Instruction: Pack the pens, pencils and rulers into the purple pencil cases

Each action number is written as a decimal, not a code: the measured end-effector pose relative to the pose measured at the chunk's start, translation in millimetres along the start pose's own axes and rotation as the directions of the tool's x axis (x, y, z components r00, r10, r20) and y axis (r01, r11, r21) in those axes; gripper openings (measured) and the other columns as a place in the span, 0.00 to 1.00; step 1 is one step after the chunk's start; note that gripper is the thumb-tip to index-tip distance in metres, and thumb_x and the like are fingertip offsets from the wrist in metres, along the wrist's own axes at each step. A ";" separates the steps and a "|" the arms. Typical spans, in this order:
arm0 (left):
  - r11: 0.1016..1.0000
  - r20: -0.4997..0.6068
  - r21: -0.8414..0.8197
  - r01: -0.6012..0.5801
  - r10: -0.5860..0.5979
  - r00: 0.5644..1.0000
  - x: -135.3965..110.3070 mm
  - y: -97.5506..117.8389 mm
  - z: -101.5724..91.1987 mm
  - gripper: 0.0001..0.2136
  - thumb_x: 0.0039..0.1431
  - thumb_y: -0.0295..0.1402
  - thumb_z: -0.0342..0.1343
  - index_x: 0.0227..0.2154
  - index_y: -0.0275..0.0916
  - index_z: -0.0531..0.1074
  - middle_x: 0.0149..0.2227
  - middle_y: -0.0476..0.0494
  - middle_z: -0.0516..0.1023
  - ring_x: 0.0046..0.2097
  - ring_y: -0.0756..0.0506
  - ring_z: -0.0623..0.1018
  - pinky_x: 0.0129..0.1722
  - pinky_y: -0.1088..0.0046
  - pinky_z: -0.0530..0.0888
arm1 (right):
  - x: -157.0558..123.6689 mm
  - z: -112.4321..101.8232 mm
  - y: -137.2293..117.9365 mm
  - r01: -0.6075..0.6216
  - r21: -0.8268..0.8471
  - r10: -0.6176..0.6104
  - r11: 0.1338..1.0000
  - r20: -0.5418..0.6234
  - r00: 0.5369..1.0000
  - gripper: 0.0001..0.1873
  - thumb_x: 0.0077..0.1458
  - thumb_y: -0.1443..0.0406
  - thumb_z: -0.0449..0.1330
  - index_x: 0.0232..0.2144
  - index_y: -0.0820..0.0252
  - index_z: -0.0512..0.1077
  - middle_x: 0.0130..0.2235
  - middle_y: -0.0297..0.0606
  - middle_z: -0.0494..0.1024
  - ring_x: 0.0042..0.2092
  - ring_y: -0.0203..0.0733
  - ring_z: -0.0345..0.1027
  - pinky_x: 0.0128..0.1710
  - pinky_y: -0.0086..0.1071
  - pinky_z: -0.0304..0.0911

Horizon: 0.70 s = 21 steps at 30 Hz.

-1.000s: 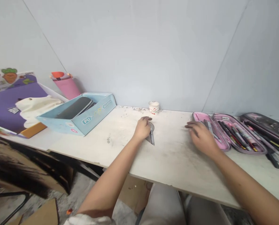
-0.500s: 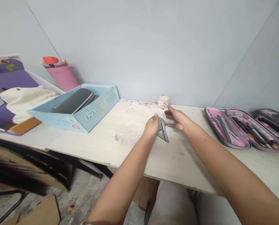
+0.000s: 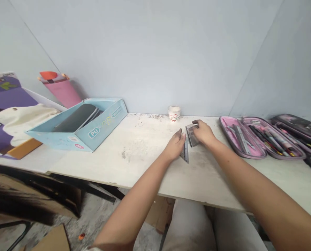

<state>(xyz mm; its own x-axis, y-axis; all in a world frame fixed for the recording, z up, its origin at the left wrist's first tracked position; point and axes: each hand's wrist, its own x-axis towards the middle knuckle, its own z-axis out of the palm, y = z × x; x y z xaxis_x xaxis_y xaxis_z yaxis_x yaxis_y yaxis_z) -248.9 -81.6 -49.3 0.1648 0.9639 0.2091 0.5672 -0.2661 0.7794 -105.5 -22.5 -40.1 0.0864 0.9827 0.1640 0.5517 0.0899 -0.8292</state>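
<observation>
My left hand [image 3: 174, 145] is closed on a grey see-through set square [image 3: 186, 154], its pointed corner aimed down toward the tabletop. Just to its right, my right hand [image 3: 204, 132] pinches a grey see-through protractor [image 3: 192, 136] by its right side, with the straight edge facing left. A small gap separates the two drawing tools. Behind them, a white paper cup [image 3: 174, 114] with a red and green print stands near the wall. An open pink pencil case [image 3: 228, 122] lies to the right, with rulers in one half and pens in the other.
A light blue box [image 3: 83, 137] at left holds a dark grey case [image 3: 78, 118]. Past it are a purple box [image 3: 14, 101] with white cloth [image 3: 27, 118] and a pink pouch [image 3: 62, 91]. A dark case [image 3: 299, 127] lies far right. Dark crumbs dot the table [image 3: 145, 167].
My right hand has closed on the protractor and drawn it away to the right from the set square. Both were together in my left hand. The view has shifted slightly.
</observation>
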 end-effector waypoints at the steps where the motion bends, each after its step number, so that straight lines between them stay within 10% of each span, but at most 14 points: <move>1: 0.999 0.003 0.043 -0.009 0.009 1.000 2.6 4.0 3.3 0.28 0.63 0.43 0.35 0.59 0.26 0.54 0.62 0.32 0.54 0.64 0.45 0.55 0.63 0.67 0.50 | 0.1 -10.1 2.5 0.012 0.000 -0.012 1.000 -0.023 1.000 0.17 0.47 0.69 0.52 0.41 0.59 0.69 0.40 0.44 0.77 0.45 0.46 0.69 0.47 0.40 0.60; 12: 0.943 0.154 0.018 -0.331 0.325 0.933 38.6 104.5 97.9 0.26 0.63 0.41 0.36 0.59 0.31 0.53 0.60 0.34 0.60 0.60 0.44 0.62 0.59 0.66 0.58 | 3.5 -128.0 61.0 0.217 0.117 -0.169 0.969 -0.326 0.930 0.15 0.51 0.66 0.50 0.41 0.61 0.69 0.44 0.44 0.75 0.47 0.42 0.68 0.49 0.38 0.60; 21: 0.841 0.222 0.458 -0.287 0.205 0.953 44.3 109.5 153.8 0.24 0.63 0.39 0.35 0.58 0.34 0.57 0.61 0.31 0.57 0.64 0.36 0.51 0.59 0.48 0.48 | 4.8 -134.3 114.0 0.201 -0.174 -0.235 0.964 -0.200 0.951 0.17 0.54 0.68 0.46 0.43 0.64 0.69 0.46 0.48 0.73 0.51 0.45 0.64 0.53 0.41 0.56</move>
<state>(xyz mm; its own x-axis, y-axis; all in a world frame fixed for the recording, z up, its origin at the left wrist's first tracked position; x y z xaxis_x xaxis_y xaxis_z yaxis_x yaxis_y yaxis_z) -55.4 -69.6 -45.6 0.4521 0.8622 0.2283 0.7996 -0.5053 0.3246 69.2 -29.3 -62.0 0.1188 0.8810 0.4579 0.6938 0.2562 -0.6730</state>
